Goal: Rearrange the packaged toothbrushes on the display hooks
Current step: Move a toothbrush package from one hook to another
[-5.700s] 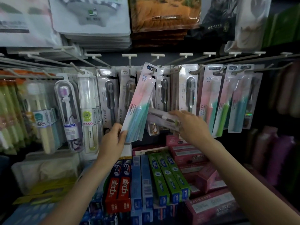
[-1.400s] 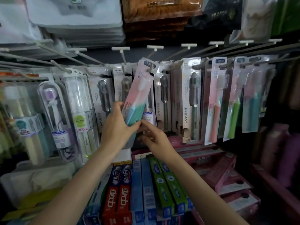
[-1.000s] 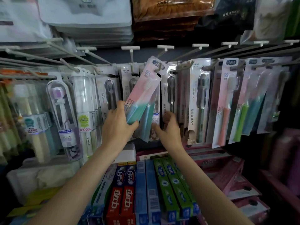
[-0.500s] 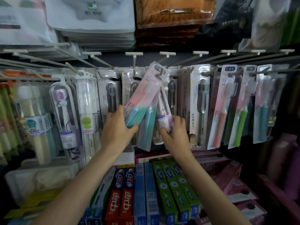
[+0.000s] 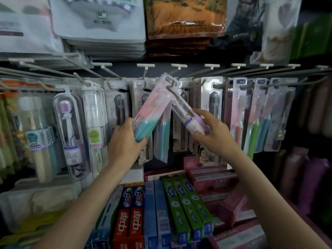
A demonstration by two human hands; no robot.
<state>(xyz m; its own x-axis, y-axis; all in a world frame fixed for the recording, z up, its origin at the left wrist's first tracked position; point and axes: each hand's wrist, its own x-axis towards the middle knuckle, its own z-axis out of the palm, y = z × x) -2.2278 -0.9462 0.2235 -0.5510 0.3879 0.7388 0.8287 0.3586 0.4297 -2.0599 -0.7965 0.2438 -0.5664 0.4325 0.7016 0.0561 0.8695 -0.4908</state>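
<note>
My left hand (image 5: 125,142) grips the lower end of a pink-and-teal toothbrush pack (image 5: 152,110) and tilts it out to the left. Its top hole sits on a centre display hook (image 5: 171,86). My right hand (image 5: 210,133) pinches a clear toothbrush pack with a lilac label (image 5: 186,116), swung out to the right from the same hook area. A second pink-and-teal pack (image 5: 162,133) hangs straight down between my hands. Grey toothbrush packs (image 5: 212,103) and pink-and-green packs (image 5: 240,112) hang on hooks to the right.
Clear tube toothbrush cases (image 5: 71,133) hang at the left. Toothpaste boxes in red (image 5: 133,218), blue and green (image 5: 186,203) lie on the shelf below my arms, with pink boxes (image 5: 213,178) beside them. Flat bagged goods (image 5: 100,20) hang on the row above.
My right hand has lifted the lilac-label pack and swung it out to the right. My left hand keeps hold of the pink-and-teal pack, tilted left on its hook.
</note>
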